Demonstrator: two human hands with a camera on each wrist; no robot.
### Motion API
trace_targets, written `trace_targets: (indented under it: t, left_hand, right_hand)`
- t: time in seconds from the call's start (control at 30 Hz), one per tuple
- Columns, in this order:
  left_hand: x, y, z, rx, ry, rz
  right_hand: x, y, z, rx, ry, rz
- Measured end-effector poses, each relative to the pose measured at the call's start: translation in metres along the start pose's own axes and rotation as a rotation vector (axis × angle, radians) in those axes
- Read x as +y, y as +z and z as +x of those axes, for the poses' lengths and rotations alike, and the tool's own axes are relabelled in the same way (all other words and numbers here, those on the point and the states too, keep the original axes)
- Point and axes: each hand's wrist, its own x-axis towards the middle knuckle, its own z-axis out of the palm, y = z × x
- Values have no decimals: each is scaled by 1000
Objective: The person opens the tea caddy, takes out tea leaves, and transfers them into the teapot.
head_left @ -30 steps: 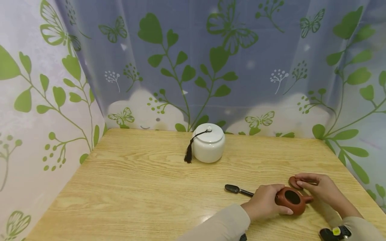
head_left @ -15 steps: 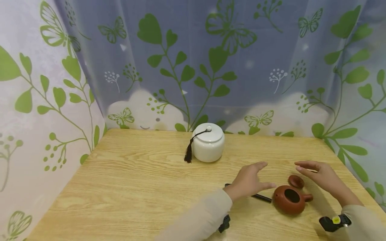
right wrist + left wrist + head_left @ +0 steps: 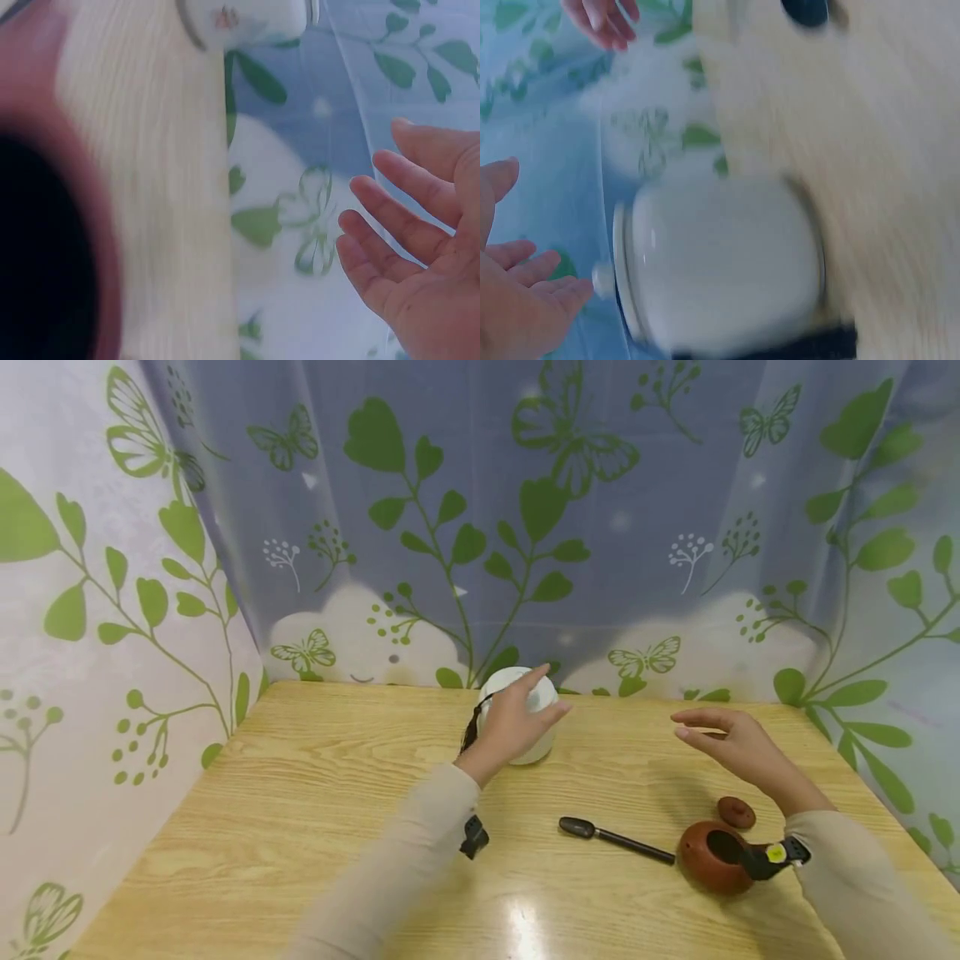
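My left hand [image 3: 517, 718] is over a white lidded jar [image 3: 536, 752] at the back of the table, partly covering it. Its fingers are apart and hold nothing. In the left wrist view, the left hand [image 3: 525, 300] is near the knob on the lid of the jar [image 3: 720, 262]; whether they touch I cannot tell. A black tassel [image 3: 471, 731] hangs from the jar's lid. My right hand [image 3: 738, 747], fingers loosely extended, hovers with nothing in it, behind a brown-red clay teapot [image 3: 701, 860]. The teapot stands uncovered, and its small round lid [image 3: 737, 812] lies behind it.
A black long-handled scoop [image 3: 618, 839] lies left of the teapot, its handle end close to the pot. Behind the wooden table [image 3: 337, 810] hangs a patterned curtain [image 3: 420, 635]. The right wrist camera partly hides the teapot from above.
Both hands left the teapot and its lid and moved away: the left one left and back to the jar, the right one up and leftward. The teapot and scoop stayed put.
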Motion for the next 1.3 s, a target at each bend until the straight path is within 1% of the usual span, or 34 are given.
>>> trace_targets:
  t: [0.1, 0.23, 0.3, 0.37, 0.47, 0.5, 0.6, 0.7, 0.73, 0.8, 0.87, 1.03, 1.1, 1.2, 1.3]
  left_hand:
    - [-16, -23, 5, 36, -34, -5]
    - [-39, -47, 11, 97, -121, 7]
    - [-53, -56, 14, 126, -146, 17]
    - [-66, -62, 17, 152, -159, 37]
    - [-86, -68, 18, 159, -182, -9]
    - [-91, -69, 18, 159, -196, -24]
    - [-106, -69, 15, 134, -232, -67]
    - [-116, -65, 11, 101, -267, -81]
    - [-119, -63, 10, 87, -276, -84]
    - [-124, -58, 9, 61, -294, -92]
    - [-128, -54, 8, 37, -294, -100]
    - [-134, -48, 7, -6, -270, -157]
    - [-134, -46, 5, -21, -264, -198]
    - [-132, -43, 4, -38, -250, -253]
    - [-127, -40, 4, -57, -228, -316]
  right_hand:
    - [-14, 7, 14, -17, -14, 52]
    - [-33, 21, 32, -33, -26, 106]
    - [-42, 28, 41, -34, -38, 128]
    - [-50, 36, 49, -36, -49, 158]
    - [-62, 48, 61, -28, -71, 201]
    - [-70, 51, 63, -28, -75, 214]
    - [-77, 63, 75, -14, -86, 239]
    - [-83, 75, 86, 4, -86, 252]
    - [-80, 80, 91, 14, -87, 257]
    - [-85, 87, 97, 30, -80, 260]
    - [-89, 93, 102, 55, -69, 261]
    - [-96, 105, 112, 124, -48, 230]
    - [-99, 107, 114, 140, -39, 215]
    - [-104, 110, 117, 144, -22, 218]
    - [-108, 112, 120, 138, -22, 217]
